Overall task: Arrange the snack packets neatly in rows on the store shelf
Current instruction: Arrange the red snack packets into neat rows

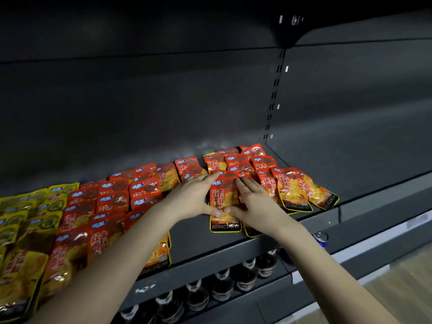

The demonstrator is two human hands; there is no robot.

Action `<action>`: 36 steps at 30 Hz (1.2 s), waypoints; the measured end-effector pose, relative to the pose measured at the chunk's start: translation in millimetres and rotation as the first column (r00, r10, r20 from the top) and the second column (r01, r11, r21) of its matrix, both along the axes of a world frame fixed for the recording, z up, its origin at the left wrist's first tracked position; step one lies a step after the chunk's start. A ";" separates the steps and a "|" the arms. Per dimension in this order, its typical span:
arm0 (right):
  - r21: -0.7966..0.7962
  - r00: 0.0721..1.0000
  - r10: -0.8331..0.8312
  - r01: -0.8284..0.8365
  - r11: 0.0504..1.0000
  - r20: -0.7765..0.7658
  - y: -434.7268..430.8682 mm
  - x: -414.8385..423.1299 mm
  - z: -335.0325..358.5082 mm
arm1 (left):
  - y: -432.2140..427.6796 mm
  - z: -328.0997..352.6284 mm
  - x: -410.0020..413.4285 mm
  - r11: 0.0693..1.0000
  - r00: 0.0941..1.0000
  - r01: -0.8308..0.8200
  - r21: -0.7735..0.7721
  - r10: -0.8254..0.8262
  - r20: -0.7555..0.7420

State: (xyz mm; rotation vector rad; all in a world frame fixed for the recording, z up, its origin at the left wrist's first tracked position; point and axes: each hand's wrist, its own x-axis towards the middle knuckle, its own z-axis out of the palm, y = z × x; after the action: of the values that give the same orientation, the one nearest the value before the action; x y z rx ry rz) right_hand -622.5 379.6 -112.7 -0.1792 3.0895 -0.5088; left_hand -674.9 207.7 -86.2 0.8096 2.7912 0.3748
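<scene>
Red-orange snack packets lie in overlapping rows on a dark shelf [196,242]. One row of red packets [224,197] runs front to back at the centre. My left hand [194,195] lies flat against its left side, thumb on the front packet. On the right side, my right hand [252,199] rests with straight fingers on the packets, its thumb meeting the left thumb. More red packets [297,190] fan out loosely to the right. Tidy red rows [105,206] sit to the left.
Yellow-green packets [25,218] fill the far left of the shelf. The shelf's right part [374,164] shows bare dark metal. Below, a lower shelf holds dark bottles [222,286] with white caps. A slotted upright [273,97] divides the back wall.
</scene>
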 end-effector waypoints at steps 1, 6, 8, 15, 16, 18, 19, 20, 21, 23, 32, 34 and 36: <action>0.012 1.000 0.015 -0.015 1.000 0.006 4.0 -3.7 0.6 | 1.7 -0.3 -0.3 1.000 1.000 -0.009 0.010 0.009 -0.003; 0.032 0.998 0.058 -0.058 0.998 -0.003 11.5 -19.9 5.0 | 9.4 -2.3 0.9 0.989 0.998 -0.053 0.138 0.056 -0.018; 0.013 0.995 0.079 -0.078 0.997 -0.059 11.4 -23.6 7.5 | 9.3 -3.4 1.2 0.980 0.996 -0.069 0.186 0.078 -0.039; -0.078 0.983 0.165 -0.171 0.982 -0.076 -15.3 -32.9 16.3 | -12.4 -1.6 7.6 0.917 0.967 -0.212 0.337 0.248 -0.066; -0.054 0.982 0.175 -0.178 0.983 -0.067 -21.6 -35.0 17.7 | -18.8 -0.8 9.5 0.903 0.962 -0.230 0.363 0.268 -0.058; -0.030 0.979 0.196 -0.198 0.980 -0.059 -35.2 -38.3 19.9 | -32.2 -0.2 13.8 0.874 0.951 -0.259 0.412 0.306 -0.050; -0.028 0.976 0.208 -0.210 0.977 -0.059 -42.5 -39.5 20.7 | -38.8 -0.2 16.1 0.864 0.945 -0.275 0.421 0.325 -0.050; -0.025 0.974 0.220 -0.222 0.975 -0.057 -49.9 -40.0 22.0 | -45.1 0.1 18.7 0.859 0.938 -0.292 0.421 0.343 -0.051; -0.022 0.972 0.230 -0.232 0.972 -0.052 -57.6 -40.9 22.5 | -51.1 -0.2 20.4 0.856 0.931 -0.306 0.415 0.360 -0.055; -0.016 0.968 0.249 -0.249 0.968 -0.041 -72.4 -42.7 23.3 | -62.4 -0.8 23.2 0.860 0.919 -0.331 0.388 0.386 -0.073; 0.016 0.979 0.202 -0.202 0.979 -0.008 -99.8 -55.4 20.7 | -71.0 -5.1 16.7 0.910 0.920 -0.372 0.185 0.388 -0.056; 0.075 0.981 0.193 -0.192 0.978 -0.003 -101.3 -55.2 17.5 | -69.3 -9.1 18.7 0.926 0.930 -0.345 0.151 0.359 -0.077; 0.116 0.982 0.188 -0.185 0.976 -0.016 -101.6 -54.1 14.8 | -68.8 -10.9 22.7 0.944 0.939 -0.319 0.085 0.327 -0.106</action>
State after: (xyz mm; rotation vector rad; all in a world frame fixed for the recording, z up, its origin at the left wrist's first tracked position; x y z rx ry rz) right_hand -676.6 278.0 -97.9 -0.4732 3.0730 -0.3253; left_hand -652.2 138.9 -97.2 0.3912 3.0432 0.4902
